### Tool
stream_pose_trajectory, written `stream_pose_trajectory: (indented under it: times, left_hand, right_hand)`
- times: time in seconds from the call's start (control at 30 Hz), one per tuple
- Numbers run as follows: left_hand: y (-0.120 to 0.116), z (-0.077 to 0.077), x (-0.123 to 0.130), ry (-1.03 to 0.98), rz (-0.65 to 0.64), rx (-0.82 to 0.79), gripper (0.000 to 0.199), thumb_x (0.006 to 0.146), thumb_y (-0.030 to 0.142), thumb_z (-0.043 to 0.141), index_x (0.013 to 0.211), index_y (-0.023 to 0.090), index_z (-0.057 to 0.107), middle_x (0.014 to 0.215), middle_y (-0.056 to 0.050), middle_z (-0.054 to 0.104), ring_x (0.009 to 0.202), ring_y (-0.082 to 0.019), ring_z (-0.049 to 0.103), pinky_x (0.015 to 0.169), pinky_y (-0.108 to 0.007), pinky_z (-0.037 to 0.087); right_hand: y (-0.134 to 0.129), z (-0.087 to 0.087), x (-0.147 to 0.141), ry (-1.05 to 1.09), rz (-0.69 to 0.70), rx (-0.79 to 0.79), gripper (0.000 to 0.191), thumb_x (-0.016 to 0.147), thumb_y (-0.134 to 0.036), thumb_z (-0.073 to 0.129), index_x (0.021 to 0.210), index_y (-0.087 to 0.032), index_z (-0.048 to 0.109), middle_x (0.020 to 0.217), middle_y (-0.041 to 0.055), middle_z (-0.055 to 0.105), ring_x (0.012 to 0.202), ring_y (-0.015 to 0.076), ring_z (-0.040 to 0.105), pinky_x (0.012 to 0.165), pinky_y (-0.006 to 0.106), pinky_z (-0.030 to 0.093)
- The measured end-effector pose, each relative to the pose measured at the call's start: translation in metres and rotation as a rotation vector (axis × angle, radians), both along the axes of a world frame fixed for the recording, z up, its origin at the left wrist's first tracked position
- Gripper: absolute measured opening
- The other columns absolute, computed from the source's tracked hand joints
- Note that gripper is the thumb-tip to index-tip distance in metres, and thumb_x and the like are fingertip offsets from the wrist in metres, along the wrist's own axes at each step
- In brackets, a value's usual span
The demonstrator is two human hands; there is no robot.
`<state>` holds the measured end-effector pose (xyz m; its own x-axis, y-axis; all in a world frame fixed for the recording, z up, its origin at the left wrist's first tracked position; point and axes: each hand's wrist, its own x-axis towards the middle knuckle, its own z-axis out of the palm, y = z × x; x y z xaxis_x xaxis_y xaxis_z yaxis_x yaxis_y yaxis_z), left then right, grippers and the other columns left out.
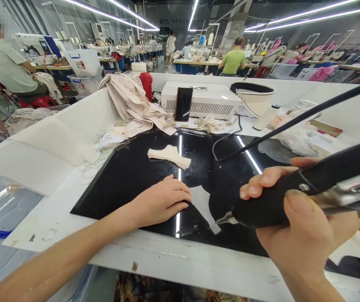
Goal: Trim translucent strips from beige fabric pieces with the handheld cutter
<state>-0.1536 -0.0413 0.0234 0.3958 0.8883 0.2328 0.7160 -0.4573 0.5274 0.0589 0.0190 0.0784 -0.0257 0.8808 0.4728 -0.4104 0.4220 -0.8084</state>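
Observation:
My left hand (pixel 159 200) lies palm down on the black glossy board (pixel 110 184), fingers stretched out. Its fingertips rest at the left edge of a small white cut fabric piece (pixel 202 201). My right hand (pixel 306 226) is wrapped round a thick black corded hand tool (pixel 268 205) with a silver lever along its side. The tool's narrow metal tip is at the lower right edge of the white piece; whether it touches cannot be made out. Farther back on the board lies a cream, curved, padded-looking piece (pixel 169 156), apart from both hands.
Behind the board stand a phone (pixel 183 104), a white vented box (pixel 202 98) and a round bin (pixel 253 98). Draped beige fabric (pixel 129 100) hangs at the back left. A black cable (pixel 293 130) crosses the right side. Other people sit at sewing tables beyond.

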Motion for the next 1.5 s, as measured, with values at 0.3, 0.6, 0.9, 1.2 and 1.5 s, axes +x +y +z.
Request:
stream_pose_trajectory:
  times: [0.3, 0.6, 0.9, 1.2, 1.5]
  left_hand:
    - [-0.004, -0.002, 0.008, -0.057, -0.081, 0.043, 0.023, 0.105, 0.025, 0.052, 0.110, 0.018, 0.074, 0.097, -0.005, 0.072, 0.091, -0.016, 0.064, 0.108, -0.038, 0.046]
    - [-0.001, -0.001, 0.010, -0.096, -0.115, 0.009, 0.017, 0.097, 0.023, 0.066, 0.113, 0.020, 0.073, 0.116, -0.009, 0.070, 0.110, -0.021, 0.061, 0.101, -0.036, 0.049]
    - [-0.001, -0.002, 0.011, -0.069, -0.118, 0.010, 0.020, 0.097, 0.022, 0.065, 0.115, 0.020, 0.072, 0.120, -0.009, 0.070, 0.113, -0.022, 0.062, 0.108, -0.040, 0.046]
    - [-0.004, 0.004, 0.010, -0.062, -0.169, -0.061, 0.033, 0.091, 0.028, 0.075, 0.123, 0.025, 0.069, 0.131, -0.007, 0.069, 0.130, -0.026, 0.055, 0.121, -0.049, 0.027]
    - [-0.004, 0.004, 0.011, -0.035, -0.171, -0.097, 0.045, 0.085, 0.033, 0.081, 0.127, 0.026, 0.067, 0.135, -0.007, 0.067, 0.132, -0.027, 0.053, 0.122, -0.048, 0.021]
  right_hand:
    - [0.013, 0.007, -0.002, 0.023, -0.147, -0.010, 0.026, 0.075, -0.021, 0.075, 0.098, -0.030, 0.068, 0.076, -0.0027, 0.061, 0.060, 0.0187, 0.055, 0.058, 0.038, 0.048]
    - [-0.008, -0.006, -0.017, 0.010, 0.083, 0.022, 0.037, 0.082, -0.032, 0.082, 0.114, -0.028, 0.062, 0.084, -0.0025, 0.065, 0.066, 0.0165, 0.061, 0.060, 0.034, 0.051]
    - [-0.006, -0.007, -0.014, -0.009, 0.090, 0.059, 0.033, 0.087, -0.027, 0.078, 0.115, -0.027, 0.061, 0.082, -0.0021, 0.065, 0.068, 0.0167, 0.060, 0.059, 0.033, 0.050]
    - [0.004, -0.002, -0.009, -0.038, -0.018, 0.063, 0.030, 0.083, -0.027, 0.078, 0.109, -0.026, 0.064, 0.080, -0.0038, 0.064, 0.061, 0.0161, 0.061, 0.061, 0.035, 0.051]
    - [-0.012, -0.005, -0.010, 0.001, 0.119, 0.011, 0.034, 0.083, -0.029, 0.080, 0.113, -0.027, 0.063, 0.083, -0.0022, 0.064, 0.068, 0.0165, 0.060, 0.060, 0.033, 0.050]
